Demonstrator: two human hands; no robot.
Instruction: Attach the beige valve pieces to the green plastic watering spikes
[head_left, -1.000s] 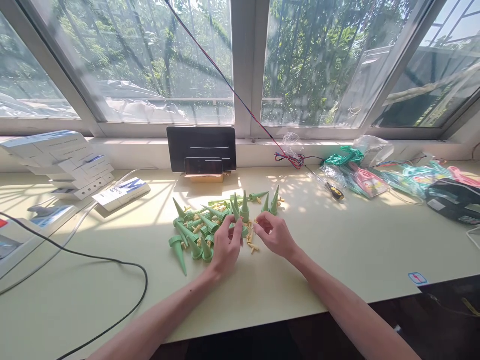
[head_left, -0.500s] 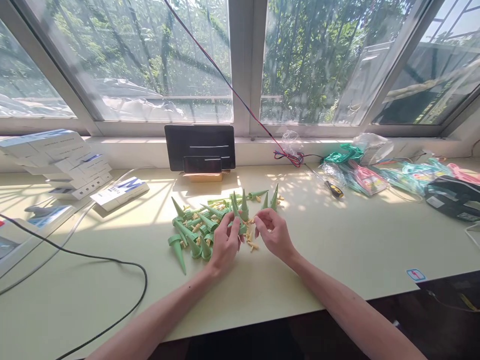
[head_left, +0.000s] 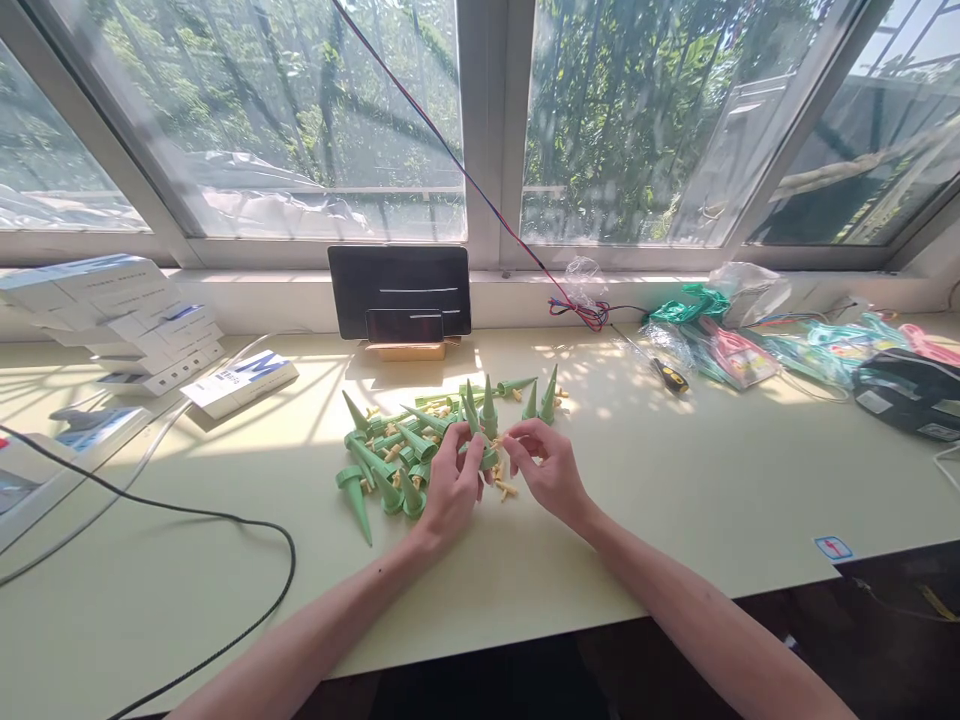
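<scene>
Closest to us on the pale worktop [head_left: 675, 500], our left hand [head_left: 454, 480] has its fingers closed round a green spike [head_left: 487, 459]. It looks like moulded plastic, with a broad ribbed collar; the fingers hide much of it. The spike is at the right side of the pile, its collar showing toward our right hand [head_left: 551, 475]. Its tip and long axis are hard to read: a cone rises just above the fingertips, leaning slightly left, but we cannot tell whether it belongs to the same piece. Our right hand's thumb and forefinger are bent toward the collar, beside a tiny yellowish bit; we cannot tell if they grip it. Compared with 0.5 s ago, the right fingertips are slightly nearer the left hand, while the pile looks unchanged.

Just below the hands' gap lie small yellowish T-shaped pieces [head_left: 507, 490]. To the left, other green spikes [head_left: 413, 497] sit heaped, some upright, some lying; 1 at the near left points its tip toward us. Farther right, 2 upright cones [head_left: 550, 400] stand close together. Beyond, a phone [head_left: 405, 326] leans before a dark tablet [head_left: 397, 270], below the windows [head_left: 637, 130].
</scene>
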